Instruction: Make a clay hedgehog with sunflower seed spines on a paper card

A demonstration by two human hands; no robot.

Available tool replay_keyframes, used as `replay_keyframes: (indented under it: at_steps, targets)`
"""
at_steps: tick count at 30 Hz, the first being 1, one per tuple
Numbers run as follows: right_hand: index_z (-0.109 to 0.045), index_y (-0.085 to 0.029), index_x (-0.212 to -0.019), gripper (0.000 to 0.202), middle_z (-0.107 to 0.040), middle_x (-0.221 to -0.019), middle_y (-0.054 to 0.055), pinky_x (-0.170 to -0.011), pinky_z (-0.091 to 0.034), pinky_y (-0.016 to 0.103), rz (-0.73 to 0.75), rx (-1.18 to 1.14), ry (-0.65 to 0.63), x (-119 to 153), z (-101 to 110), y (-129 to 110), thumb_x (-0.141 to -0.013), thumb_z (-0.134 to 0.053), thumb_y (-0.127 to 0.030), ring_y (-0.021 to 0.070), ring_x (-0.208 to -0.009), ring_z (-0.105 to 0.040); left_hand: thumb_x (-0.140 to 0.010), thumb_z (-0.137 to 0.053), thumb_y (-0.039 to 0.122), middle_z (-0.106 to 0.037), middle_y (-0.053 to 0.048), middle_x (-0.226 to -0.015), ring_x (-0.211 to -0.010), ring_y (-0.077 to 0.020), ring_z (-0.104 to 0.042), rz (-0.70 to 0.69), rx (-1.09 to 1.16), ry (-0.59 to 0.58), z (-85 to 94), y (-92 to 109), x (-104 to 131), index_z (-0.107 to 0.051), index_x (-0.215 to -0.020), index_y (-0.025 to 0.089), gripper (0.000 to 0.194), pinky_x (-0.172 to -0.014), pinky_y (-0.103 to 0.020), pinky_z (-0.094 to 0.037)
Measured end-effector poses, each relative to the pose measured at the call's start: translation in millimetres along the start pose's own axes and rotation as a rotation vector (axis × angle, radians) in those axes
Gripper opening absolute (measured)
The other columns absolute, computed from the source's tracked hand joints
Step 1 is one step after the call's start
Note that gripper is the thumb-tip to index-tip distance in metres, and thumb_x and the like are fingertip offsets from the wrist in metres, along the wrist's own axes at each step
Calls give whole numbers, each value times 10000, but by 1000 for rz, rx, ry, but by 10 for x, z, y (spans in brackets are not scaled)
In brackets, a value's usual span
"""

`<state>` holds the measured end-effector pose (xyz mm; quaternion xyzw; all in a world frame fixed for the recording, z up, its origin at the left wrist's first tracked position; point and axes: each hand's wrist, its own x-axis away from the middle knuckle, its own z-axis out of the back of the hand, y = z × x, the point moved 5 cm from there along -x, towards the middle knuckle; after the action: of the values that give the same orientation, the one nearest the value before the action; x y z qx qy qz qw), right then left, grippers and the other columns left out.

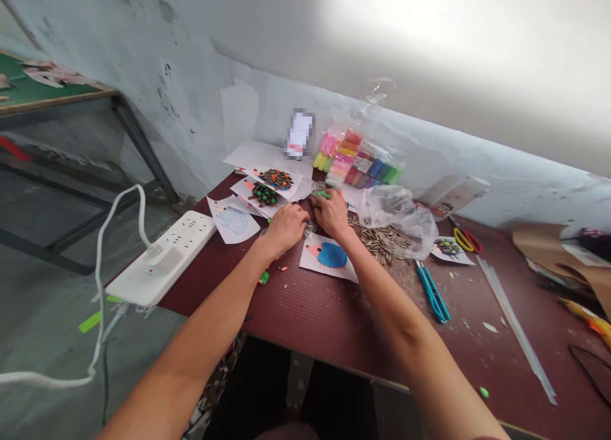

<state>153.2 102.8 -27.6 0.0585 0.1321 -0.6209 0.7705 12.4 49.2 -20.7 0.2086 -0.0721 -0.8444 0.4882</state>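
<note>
My right hand (330, 212) is closed, with green modelling clay (321, 194) showing at its fingers. Close beside it, my left hand (285, 227) has its fingers bent together near a bit of clear plastic (310, 227); what they pinch is hidden. Just below both hands lies a card with a blue hedgehog body and pink face (333, 255). Striped sunflower seeds (382, 239) are heaped to the right of my right wrist. Beyond my left hand are hedgehog cards covered in seeds, one with green dots (265, 195) and one with orange dots (277, 179).
Packs of coloured clay (363, 163) and a phone (300, 134) stand by the wall. A clear plastic bag (398, 214), blue cutter (432, 292), scissors (466, 239) and glue sticks (518, 332) lie right. A power strip (167, 258) sits at the table's left edge.
</note>
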Motion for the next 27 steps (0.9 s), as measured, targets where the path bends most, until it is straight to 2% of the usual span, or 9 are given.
replay_keyframes:
  at_steps: [3, 6, 10, 13, 15, 18, 20, 23, 27]
  targets:
    - [-798, -163, -1064, 358, -608, -1327, 183, -1001, -424, 412, -43, 25, 20, -58, 1, -30, -1023, -467, -291, 296, -1148, -538, -929, -560, 139, -737, -131, -1077, -1059, -273, -647, 2, 45, 21, -3, -20, -5, -792, -1011, 155, 246, -1005, -426, -533]
    - [-805, -175, -1059, 334, -597, -1343, 171, -1024, -413, 432, -10, -12, 66, -65, 99, -75, -1014, -498, -300, 305, -1174, -529, -921, -561, 123, -733, -122, -1108, -1090, -270, -652, 2, 128, 63, 6, -39, -12, -779, -1056, 163, 260, -1034, -424, -526]
    - [-794, -181, -1108, 298, -598, -1367, 152, -1101, -388, 428, 30, -157, 110, 40, 285, -75, -999, -528, -262, 296, -1263, -519, -908, -536, 68, -700, -124, -1261, -1218, -256, -625, 34, 257, 236, 90, -72, -12, -689, -1278, 158, 411, -1120, -427, -482]
    - [-767, -164, -1125, 286, -671, -1251, 139, -1035, -446, 361, 98, -328, 48, 195, 362, -94, -998, -517, -214, 239, -1162, -600, -880, -582, 61, -630, -152, -1426, -1356, -263, -557, 34, 348, 327, 158, -57, -5, -591, -1412, 131, 537, -1188, -442, -428]
    - [-748, -173, -1139, 279, -717, -1147, 116, -956, -481, 326, 151, -418, 19, 336, 412, -125, -1009, -508, -224, 220, -1069, -644, -865, -624, 82, -649, -159, -1414, -1335, -276, -585, 21, 424, 301, 180, -21, -14, -593, -1410, 126, 548, -1169, -453, -448]
    - [-741, -185, -1126, 274, -747, -1068, 105, -924, -494, 330, 153, -499, 88, 554, 528, -119, -1020, -503, -271, 222, -1005, -675, -881, -628, 129, -772, -113, -1173, -1101, -261, -716, 3, 600, 172, 195, 61, -55, -716, -1213, 152, 344, -1037, -429, -544]
    - [-733, -202, -1132, 269, -747, -1106, 106, -955, -495, 348, 109, -561, 170, 668, 600, -63, -1008, -520, -309, 229, -1046, -675, -898, -633, 183, -797, -84, -1063, -1001, -237, -742, -17, 764, 133, 231, 121, -98, -753, -1078, 163, 217, -965, -385, -575]
    - [-707, -206, -1141, 303, -740, -1113, 103, -938, -512, 367, -31, -743, 279, 774, 633, 98, -962, -562, -404, 234, -1034, -668, -898, -654, 248, -800, -85, -1028, -962, -216, -748, -7, 1015, 136, 271, 180, -179, -747, -1023, 146, 186, -863, -321, -600]
    - [-658, -221, -805, 393, -643, -714, 8, -668, -483, 292, -245, -1084, 290, 851, 527, 290, -852, -633, -610, 170, -675, -572, -870, -684, 250, -785, -85, -956, -781, -168, -736, 122, 1246, 45, 135, 227, -228, -712, -1008, 123, 189, -655, -251, -602]
